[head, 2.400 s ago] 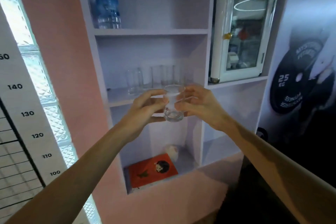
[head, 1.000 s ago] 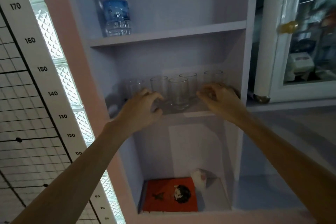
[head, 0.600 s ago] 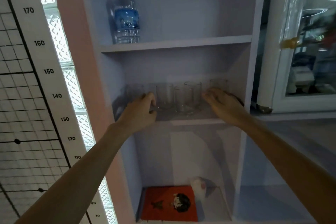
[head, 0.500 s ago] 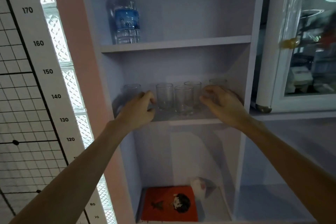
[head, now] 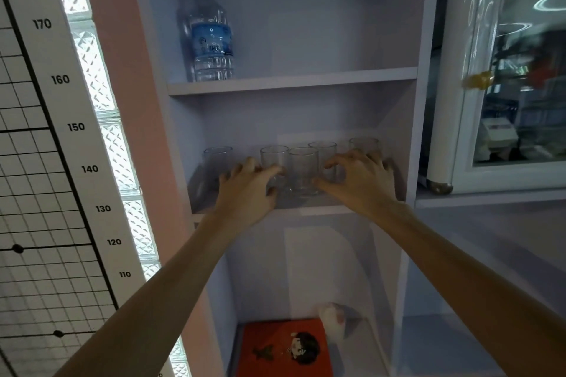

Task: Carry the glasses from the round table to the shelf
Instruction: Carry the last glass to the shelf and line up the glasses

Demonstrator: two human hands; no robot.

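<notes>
Several clear glasses stand in a loose row on the middle shelf [head: 309, 210] of a pale lilac unit. The front glass [head: 304, 170] stands between my two hands. To its left, my left hand [head: 246, 196] rests at the shelf edge with fingers spread, fingertips against another glass [head: 273, 157]. My right hand [head: 360, 182] is on the other side, fingers apart, thumb close to the front glass's base. It partly hides two more glasses behind it. One glass [head: 218, 157] stands apart at the far left. Neither hand holds anything.
A water bottle [head: 211, 40] stands on the shelf above. On the bottom shelf lie an orange book [head: 284, 349] and a small white object [head: 333, 320]. A white glass-door cabinet [head: 505, 76] is at right, a height chart [head: 46, 147] and glass-block window [head: 101, 107] at left.
The glass that both hands carried now stands on the middle shelf, let go. In the last half second both hands have closed in toward the front glass from either side.
</notes>
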